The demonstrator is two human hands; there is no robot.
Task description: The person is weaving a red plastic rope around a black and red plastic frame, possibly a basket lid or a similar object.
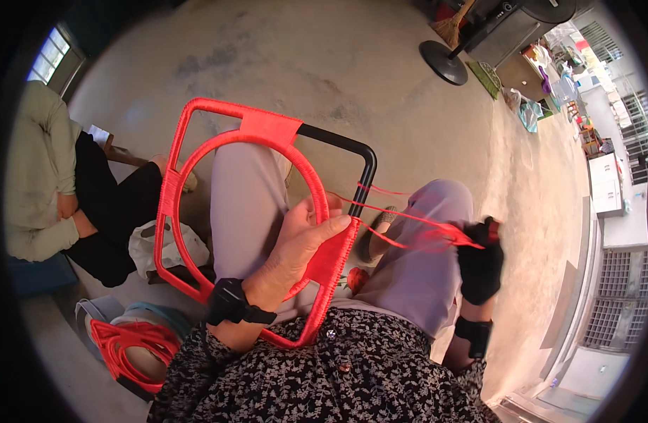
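The left hand (295, 243) pinches the stiff, light-looking frame (197, 113) by its wrapped edge (a good spot). The gloved right hand (480, 264) squeezes the thin, floppy red cord (408, 218).

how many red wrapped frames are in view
2, perhaps more in the pile. One frame stands on the lap, steadied by the left hand while the gloved right hand pulls red cord. A second frame lies in a tub at lower left.
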